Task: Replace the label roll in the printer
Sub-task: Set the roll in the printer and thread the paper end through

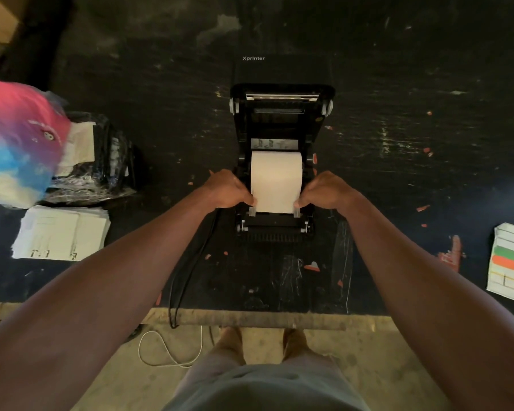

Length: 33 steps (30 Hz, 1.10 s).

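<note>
Both hands are at the printer (281,120), lid swung up and back at the far end. Left hand (230,189) pinches the left edge of the paper coming off the label roll (276,170); right hand (324,189) pinches the right edge. Fingertips sit just beside the two pale guide tabs at the near end of the bay, touching the paper edge. Can't tell whether they also press on the tabs themselves.

Roll sits in the open bay, mid-printer, between the side holders, with its free end drawn toward the near feed slot.

Handling guess: roll is light but full, so it should turn easily and may over-run if pulled hard. Label stock is thin and creases or skews easily. Best hold is the two outer edges of the leader, even tension both sides, keeping it square between the guides. Avoid gripping the roll's face, which could loosen the outer wraps.

Risk: uneven pull leaves the leader crooked under the guides.

Black cable (190,262) runs off the near table edge (250,318), left of the printer. Paper stack (61,232) lies well left.
</note>
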{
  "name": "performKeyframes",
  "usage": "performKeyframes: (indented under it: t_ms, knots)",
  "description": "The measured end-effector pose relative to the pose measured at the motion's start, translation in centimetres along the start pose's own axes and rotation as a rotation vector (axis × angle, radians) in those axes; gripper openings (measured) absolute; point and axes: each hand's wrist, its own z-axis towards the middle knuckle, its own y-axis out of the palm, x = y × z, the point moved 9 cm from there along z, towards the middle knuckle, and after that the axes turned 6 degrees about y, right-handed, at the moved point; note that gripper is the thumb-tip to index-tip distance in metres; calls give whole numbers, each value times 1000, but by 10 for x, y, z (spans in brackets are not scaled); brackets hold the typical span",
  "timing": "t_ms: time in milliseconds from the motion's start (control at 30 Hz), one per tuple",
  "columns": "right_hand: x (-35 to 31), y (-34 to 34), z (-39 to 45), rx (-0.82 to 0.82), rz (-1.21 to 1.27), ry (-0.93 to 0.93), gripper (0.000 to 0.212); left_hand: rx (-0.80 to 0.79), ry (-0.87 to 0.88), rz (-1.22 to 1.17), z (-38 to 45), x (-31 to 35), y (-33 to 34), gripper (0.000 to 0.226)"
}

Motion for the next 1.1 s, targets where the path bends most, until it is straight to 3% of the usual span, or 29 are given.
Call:
performKeyframes:
  t_ms: [200, 300, 367, 400, 500, 667, 800, 933, 1033, 1100]
  knots:
    - [3, 1, -4, 88, -1, -11, 29, -31, -77, 152, 10, 1, 0, 62]
    - [7, -5, -28, 367, 39, -56, 14, -57, -67, 238, 13, 7, -1, 65]
    - [-6, -4, -61, 642, -34, -244, 11, -84, -62, 278, 12, 11, -3, 63]
    - [-15, 7, -75, 697, -103, -361, 13, -92, -61, 296, 11, 14, -4, 61]
    - [-31, 53, -88, 585, -272, -545, 40, -103, -61, 326, 9, 21, -6, 51]
    - [-31, 94, -79, 474, -463, -496, 69, -74, -41, 378, 7, 28, -6, 46]
    - [-29, 98, -82, 498, -503, -490, 68, 21, 18, 433, 2, 26, -12, 46]
    - [-31, 95, -90, 535, -470, -527, 58, 213, 315, 327, -30, 39, -12, 20]
    - [-29, 94, -93, 572, -431, -555, 50, 340, 520, 331, -64, 40, 0, 15]
    - [-27, 93, -93, 586, -407, -564, 48, 334, 601, 357, -76, 35, 14, 15]
